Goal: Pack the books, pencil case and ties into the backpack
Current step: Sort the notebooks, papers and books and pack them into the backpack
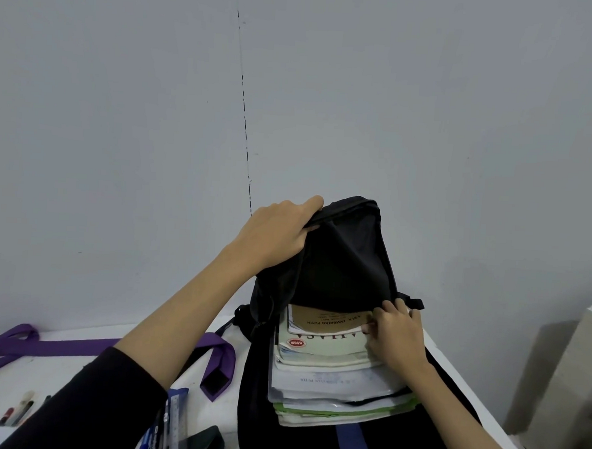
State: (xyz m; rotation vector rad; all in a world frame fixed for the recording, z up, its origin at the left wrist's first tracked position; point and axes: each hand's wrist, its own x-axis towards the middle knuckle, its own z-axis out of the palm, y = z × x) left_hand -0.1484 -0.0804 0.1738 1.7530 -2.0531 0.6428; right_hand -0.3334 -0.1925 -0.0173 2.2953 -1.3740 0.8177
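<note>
Head view of a white table [56,380] set against a grey wall [122,112]. The left hand [277,233] is raised above the table, its fingers curled over the top edge of the black backpack [340,261] and gripping the fabric, so that the flap is held up and the main compartment stands open. Below and to the right of it, the right hand [397,332] lies on a stack of books [328,363]; its fingertips pinch the far right corner of the top book [327,320], a brown exercise book. The far end of the stack lies inside the mouth of the backpack, directly under the left hand; the near end projects toward the person and rests on the backpack's lower panel. A white book with a red oval label [297,343] lies second in the stack, and green-edged folders lie at the bottom.

To the left of the left forearm, a purple tie [51,345] lies flat on the table, and its wide end [218,371] reappears between the forearm and the backpack. Near the left sleeve [107,403] lie pens [14,412], a clear ruler [176,420] and a dark strap-like item [207,443]. No pencil case can be made out with certainty.
</note>
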